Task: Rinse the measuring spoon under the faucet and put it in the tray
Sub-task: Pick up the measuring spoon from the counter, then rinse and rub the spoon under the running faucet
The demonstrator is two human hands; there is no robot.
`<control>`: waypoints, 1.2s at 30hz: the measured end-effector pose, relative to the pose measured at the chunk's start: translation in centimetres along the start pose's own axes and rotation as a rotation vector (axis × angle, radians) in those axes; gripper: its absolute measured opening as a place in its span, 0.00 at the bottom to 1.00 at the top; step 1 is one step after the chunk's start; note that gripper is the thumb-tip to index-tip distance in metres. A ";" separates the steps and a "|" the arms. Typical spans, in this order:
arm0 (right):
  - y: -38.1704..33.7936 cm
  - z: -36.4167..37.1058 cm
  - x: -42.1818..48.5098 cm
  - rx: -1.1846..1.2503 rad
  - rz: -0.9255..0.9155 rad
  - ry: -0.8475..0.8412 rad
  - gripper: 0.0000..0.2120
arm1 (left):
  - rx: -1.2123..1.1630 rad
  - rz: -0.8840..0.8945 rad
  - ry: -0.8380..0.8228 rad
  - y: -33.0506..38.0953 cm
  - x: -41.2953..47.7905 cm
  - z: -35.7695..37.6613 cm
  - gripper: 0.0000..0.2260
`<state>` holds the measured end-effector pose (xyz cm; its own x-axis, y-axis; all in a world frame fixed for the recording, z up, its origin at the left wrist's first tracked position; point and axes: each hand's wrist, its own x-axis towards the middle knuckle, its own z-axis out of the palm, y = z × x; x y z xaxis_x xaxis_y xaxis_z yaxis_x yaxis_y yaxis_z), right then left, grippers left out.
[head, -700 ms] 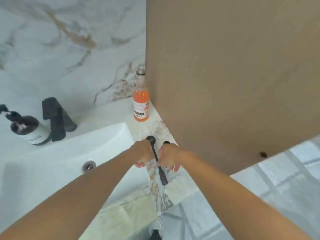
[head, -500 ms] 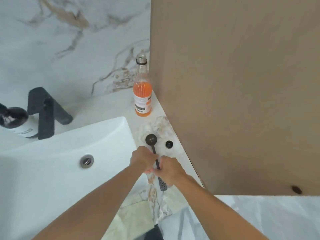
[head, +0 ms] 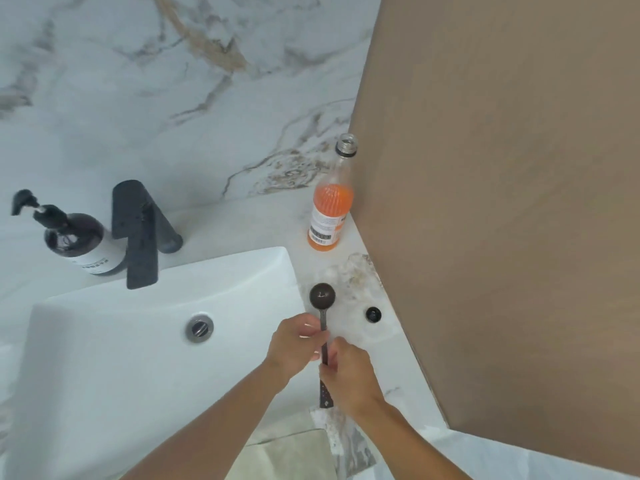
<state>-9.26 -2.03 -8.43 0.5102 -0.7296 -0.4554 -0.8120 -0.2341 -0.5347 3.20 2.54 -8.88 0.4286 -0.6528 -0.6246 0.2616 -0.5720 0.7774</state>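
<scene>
Sink basin point(head: 104, 341) set into the counter point(head: 391, 362), drain point(head: 199, 328) near its middle. Faucet point(head: 138, 233) behind the basin, spout reaching over the rear rim. Pump bottle point(head: 78, 240) just left of the faucet, against the wall point(head: 173, 98). Open bottle point(head: 330, 199) on the counter behind and right of the basin, beside the panel point(head: 502, 202) that bounds the counter on the right. Measuring spoon point(head: 322, 318) over the counter at the basin's right edge, bowl away from the person. Left hand point(head: 296, 344) on the upper handle, right hand point(head: 349, 377) on the lower handle. Cap point(head: 373, 314) on the counter right of the spoon, near the panel.
</scene>
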 end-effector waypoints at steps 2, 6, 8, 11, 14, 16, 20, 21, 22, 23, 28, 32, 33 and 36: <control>-2.3 1.6 -0.6 0.030 -0.028 0.019 0.05 | -0.157 0.014 -0.003 -0.2 -0.9 -2.7 0.04; -8.1 4.4 -1.7 0.118 -0.062 -0.084 0.05 | -0.229 0.013 0.067 -1.2 -2.9 -9.4 0.04; -11.4 4.5 -1.3 0.192 -0.089 -0.078 0.06 | -0.230 -0.009 0.092 -2.2 -3.9 -13.3 0.05; -17.5 3.5 0.0 0.373 -0.101 -0.003 0.03 | -0.285 -0.029 0.113 -3.6 -5.3 -18.3 0.05; -23.9 2.4 0.8 0.676 -0.084 -0.079 0.10 | -0.306 -0.026 0.135 -4.7 -6.4 -21.3 0.07; -27.4 2.1 0.7 0.772 -0.062 -0.159 0.15 | -0.312 -0.036 0.139 -5.0 -7.0 -22.2 0.08; -30.9 1.9 0.4 0.852 -0.005 -0.272 0.15 | -0.306 -0.061 0.169 -5.3 -7.1 -22.8 0.09; -31.3 1.9 0.4 0.918 0.020 -0.306 0.14 | -0.301 -0.069 0.180 -5.2 -7.1 -22.9 0.09; -31.6 1.8 0.5 0.980 0.042 -0.328 0.12 | -0.299 -0.077 0.189 -5.1 -7.0 -22.9 0.09; -31.7 1.7 0.7 1.029 0.067 -0.340 0.12 | -0.298 -0.084 0.196 -5.0 -6.9 -22.8 0.08; -31.9 0.8 1.6 1.203 0.187 -0.366 0.10 | -0.325 -0.116 0.226 -3.9 -6.2 -22.3 0.10; -32.5 -0.2 2.7 1.212 0.109 -0.407 0.05 | -0.367 -0.126 0.225 -3.3 -5.5 -21.9 0.07; -32.5 -0.4 3.0 1.197 0.089 -0.414 0.04 | -0.374 -0.129 0.225 -3.2 -5.4 -21.8 0.06; -31.1 0.3 4.1 1.075 0.071 -0.309 0.08 | -0.386 -0.130 0.239 -3.3 -4.9 -21.5 0.06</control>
<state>18.23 2.43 6.14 0.6421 -0.4935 -0.5867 -0.2515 0.5874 -0.7692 18.81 18.31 -6.76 0.5460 -0.4295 -0.7193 0.6095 -0.3855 0.6928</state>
